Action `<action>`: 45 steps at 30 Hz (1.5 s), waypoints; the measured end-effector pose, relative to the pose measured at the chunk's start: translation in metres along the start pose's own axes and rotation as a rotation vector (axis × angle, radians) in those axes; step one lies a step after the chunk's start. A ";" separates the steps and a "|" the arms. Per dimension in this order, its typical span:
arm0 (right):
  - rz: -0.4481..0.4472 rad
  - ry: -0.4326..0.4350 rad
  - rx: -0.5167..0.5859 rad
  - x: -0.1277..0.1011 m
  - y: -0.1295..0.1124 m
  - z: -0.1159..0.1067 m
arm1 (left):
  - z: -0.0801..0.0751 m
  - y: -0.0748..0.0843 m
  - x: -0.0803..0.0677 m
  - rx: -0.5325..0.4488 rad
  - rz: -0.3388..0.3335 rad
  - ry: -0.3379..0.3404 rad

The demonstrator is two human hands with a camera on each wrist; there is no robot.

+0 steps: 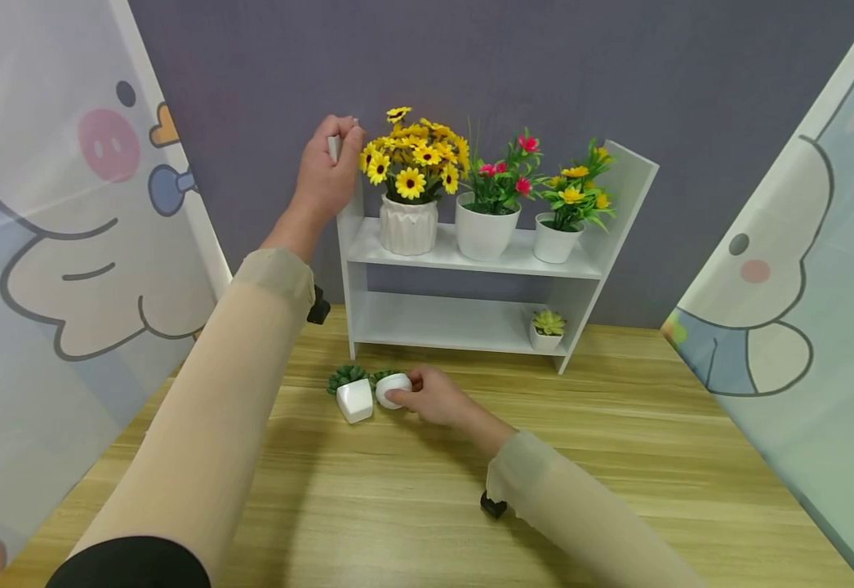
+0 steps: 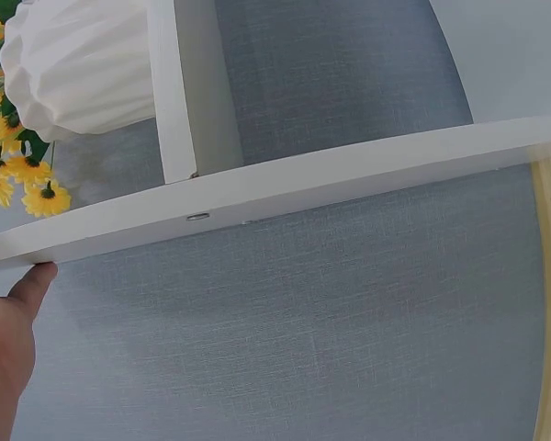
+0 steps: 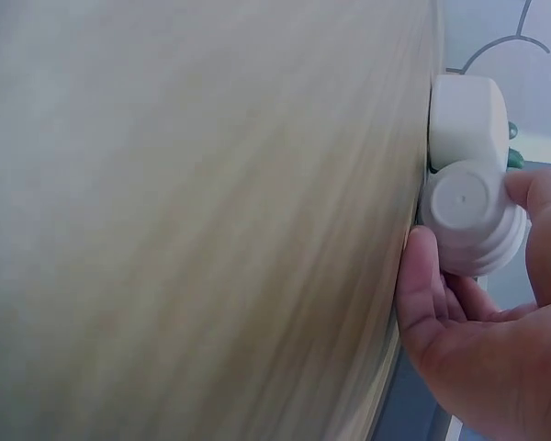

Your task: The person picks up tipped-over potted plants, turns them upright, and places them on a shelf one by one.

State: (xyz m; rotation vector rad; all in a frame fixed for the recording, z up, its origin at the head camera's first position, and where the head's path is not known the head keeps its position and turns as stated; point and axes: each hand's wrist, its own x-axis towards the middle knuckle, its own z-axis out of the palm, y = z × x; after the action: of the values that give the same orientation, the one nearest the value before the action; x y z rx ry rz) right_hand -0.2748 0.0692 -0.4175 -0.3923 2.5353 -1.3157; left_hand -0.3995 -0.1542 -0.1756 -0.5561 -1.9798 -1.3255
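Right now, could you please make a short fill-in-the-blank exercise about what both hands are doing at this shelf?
1. The left hand grips the top of the white shelf's ____ side panel.
2. The right hand holds a small round ____ pot lying on the table.
3. The upper board carries ____ flower pots.

Missing words: left; white; three

Back wall (image 1: 471, 65): plain grey-purple fabric, evenly lit.
Side panels: a translucent cartoon curtain (image 1: 52, 229) on the left, another cartoon panel (image 1: 802, 269) on the right.
Table (image 1: 412, 506): light wood grain, running up to the wall.
Light: soft and bright, with faint shadows on the wood.
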 end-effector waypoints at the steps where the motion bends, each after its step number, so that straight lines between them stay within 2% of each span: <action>1: 0.001 -0.002 0.002 -0.001 0.000 -0.001 | 0.000 0.000 0.000 0.001 0.000 0.000; 8: -0.004 -0.010 0.033 -0.005 0.002 -0.005 | -0.001 0.000 -0.001 0.008 0.006 0.001; 24: -0.014 -0.036 -0.009 -0.009 0.009 -0.009 | -0.001 0.001 0.000 0.032 -0.017 -0.001; 34: -0.067 -0.036 0.069 -0.010 0.013 -0.004 | 0.000 0.001 0.000 0.018 -0.008 0.001; 41: -0.083 -0.021 -0.004 -0.011 0.016 -0.001 | 0.000 0.001 0.000 -0.006 -0.006 -0.002; 45: -0.070 -0.030 -0.008 -0.013 0.014 -0.002 | 0.000 0.001 -0.001 -0.008 -0.002 -0.001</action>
State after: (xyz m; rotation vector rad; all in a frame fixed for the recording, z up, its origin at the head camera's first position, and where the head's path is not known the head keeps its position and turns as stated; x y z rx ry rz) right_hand -0.2652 0.0832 -0.4270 -0.5031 2.5243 -1.3141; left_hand -0.3981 -0.1534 -0.1754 -0.5588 -1.9764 -1.3354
